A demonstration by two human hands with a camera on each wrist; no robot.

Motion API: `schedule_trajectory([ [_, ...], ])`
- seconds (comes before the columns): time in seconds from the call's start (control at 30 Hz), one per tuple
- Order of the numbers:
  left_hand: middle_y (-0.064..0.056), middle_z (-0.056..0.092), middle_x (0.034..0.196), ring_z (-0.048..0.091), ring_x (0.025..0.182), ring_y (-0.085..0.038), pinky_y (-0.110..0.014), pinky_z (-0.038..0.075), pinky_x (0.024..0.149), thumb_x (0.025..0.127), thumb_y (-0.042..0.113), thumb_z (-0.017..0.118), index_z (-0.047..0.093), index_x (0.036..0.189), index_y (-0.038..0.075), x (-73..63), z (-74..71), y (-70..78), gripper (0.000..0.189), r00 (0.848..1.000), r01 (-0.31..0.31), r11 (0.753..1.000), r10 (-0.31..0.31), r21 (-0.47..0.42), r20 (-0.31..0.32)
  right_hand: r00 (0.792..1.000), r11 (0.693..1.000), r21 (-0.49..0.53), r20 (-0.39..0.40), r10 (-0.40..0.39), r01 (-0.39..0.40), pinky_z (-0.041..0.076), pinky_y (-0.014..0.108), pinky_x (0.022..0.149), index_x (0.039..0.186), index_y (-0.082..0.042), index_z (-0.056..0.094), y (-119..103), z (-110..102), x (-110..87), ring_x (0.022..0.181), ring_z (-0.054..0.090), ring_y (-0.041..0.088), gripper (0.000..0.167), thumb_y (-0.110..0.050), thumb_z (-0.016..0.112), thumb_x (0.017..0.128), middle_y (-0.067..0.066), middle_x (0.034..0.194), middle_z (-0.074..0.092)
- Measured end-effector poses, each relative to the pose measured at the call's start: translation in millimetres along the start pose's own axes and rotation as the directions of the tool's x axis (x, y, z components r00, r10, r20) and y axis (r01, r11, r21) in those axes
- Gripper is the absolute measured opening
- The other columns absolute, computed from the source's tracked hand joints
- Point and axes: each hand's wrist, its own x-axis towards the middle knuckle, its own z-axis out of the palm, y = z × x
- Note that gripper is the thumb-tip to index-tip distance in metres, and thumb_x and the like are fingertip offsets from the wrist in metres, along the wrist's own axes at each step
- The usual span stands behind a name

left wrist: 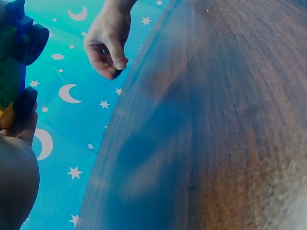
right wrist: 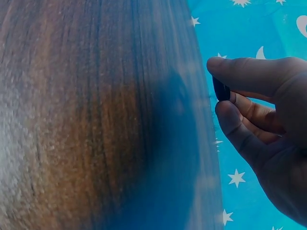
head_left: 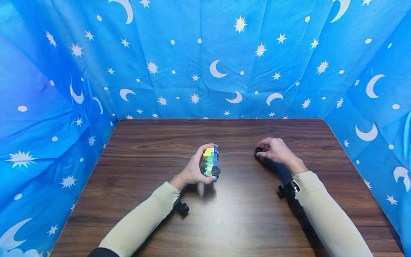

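My left hand [head_left: 192,170] grips a toy vehicle [head_left: 209,161] built of yellow and green blocks on a blue base, tilted on its side above the table. A black wheel [head_left: 216,171] is fitted at its near end; the left wrist view shows a wheel [left wrist: 32,44] and another dark round part near the fingers. Off to the right, my right hand [head_left: 278,151] pinches a loose black wheel [right wrist: 221,89] on edge between thumb and fingertip. That wheel is apart from the vehicle. My left fingers hide part of the vehicle.
The dark wood-grain table [head_left: 237,221] spans the space beneath both hands. A blue cloth [head_left: 192,53] with white moons and stars hangs behind it and at both sides. Black camera mounts [head_left: 183,207] sit at both wrists.
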Motion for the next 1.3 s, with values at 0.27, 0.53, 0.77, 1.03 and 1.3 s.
schedule_trajectory([
  [0.27, -0.011, 0.045, 0.142, 0.051, 0.123, -0.029, -0.035, 0.045, 0.105, 0.059, 0.008, 0.085, 0.031, 0.144, 0.004, 3.5, -0.6, -2.9, 0.101, 1.0, -0.029, 1.0, 0.029, 0.008, -0.012, 1.0, 1.0, -0.004, 0.02, 0.013, -0.013, 0.048, 0.032, 0.064, 0.1, -0.003, 0.071, 5, -1, 0.4, 0.073, 0.06, 0.017, 0.027, -0.018, 0.08, 0.079, 0.005, 0.08, 0.068],
  [0.53, -0.014, 0.044, 0.143, 0.051, 0.123, -0.036, -0.033, 0.044, 0.106, 0.058, 0.003, 0.085, 0.03, 0.143, -0.001, 5.1, 0.4, -0.2, 0.102, 1.0, -0.013, 1.0, 0.013, 0.012, -0.01, 0.999, 0.999, -0.012, 0.033, 0.03, -0.03, 0.05, 0.035, 0.066, 0.1, -0.005, 0.072, 11, 5, 0.1, 0.075, 0.061, 0.019, 0.026, -0.018, 0.08, 0.079, 0.007, 0.083, 0.068],
  [0.77, -0.027, 0.041, 0.14, 0.048, 0.121, -0.047, -0.031, 0.045, 0.105, 0.06, -0.001, 0.081, 0.027, 0.139, -0.012, 9.0, 0.1, 28.4, 0.097, 1.0, -0.022, 1.0, 0.022, -0.002, 0.009, 0.998, 0.999, -0.022, 0.052, 0.041, -0.04, 0.051, 0.038, 0.069, 0.1, -0.006, 0.072, 14, 8, -1.0, 0.077, 0.062, 0.02, 0.025, -0.018, 0.08, 0.079, 0.008, 0.086, 0.068],
  [1.03, -0.024, 0.048, 0.135, 0.051, 0.117, -0.044, -0.029, 0.047, 0.101, 0.059, 0.001, 0.082, 0.029, 0.14, -0.011, 3.3, 0.3, 32.4, 0.098, 1.0, 0.005, 0.999, -0.005, 0.037, 0.005, 0.997, 0.999, -0.024, 0.062, 0.05, -0.049, 0.049, 0.033, 0.066, 0.1, -0.006, 0.072, 13, 15, -4.2, 0.073, 0.058, 0.017, 0.025, -0.019, 0.08, 0.079, 0.003, 0.081, 0.066],
  [1.3, -0.024, 0.048, 0.134, 0.053, 0.117, -0.023, -0.027, 0.048, 0.099, 0.059, 0.001, 0.083, 0.029, 0.141, -0.01, 4.5, 1.6, 34.1, 0.098, 1.0, -0.003, 0.999, 0.003, 0.048, 0.008, 0.998, 0.999, -0.029, 0.054, 0.032, -0.031, 0.049, 0.032, 0.064, 0.098, -0.006, 0.072, 11, 14, -7.2, 0.072, 0.058, 0.014, 0.024, -0.018, 0.08, 0.079, 0.003, 0.082, 0.067],
])
